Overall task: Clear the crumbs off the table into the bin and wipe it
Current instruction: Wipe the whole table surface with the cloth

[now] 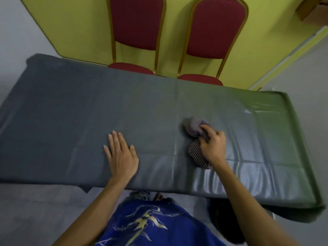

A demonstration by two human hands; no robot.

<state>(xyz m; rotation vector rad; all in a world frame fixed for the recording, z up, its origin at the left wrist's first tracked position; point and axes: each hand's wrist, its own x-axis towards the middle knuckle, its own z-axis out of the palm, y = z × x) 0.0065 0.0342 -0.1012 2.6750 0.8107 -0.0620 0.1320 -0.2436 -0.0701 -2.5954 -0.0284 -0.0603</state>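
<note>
While the right hand [212,144] gripped a bunched striped cloth [193,126] against the right half of the bench [71,103], the left hand [120,157] lay flat well apart from it, fingers straight and lightly spread near the front edge. A glossy grey-green covering [257,166], creased along its fold lines, stretched over the whole top. Two red-cushioned chairs [136,32] [215,36] with gold frames stood at the far side before a yellow-green wall [79,29]. Grey floor [26,210] showed around the bench. A dark shape [221,219] sat beneath the near right corner, too shadowed to identify.
</note>
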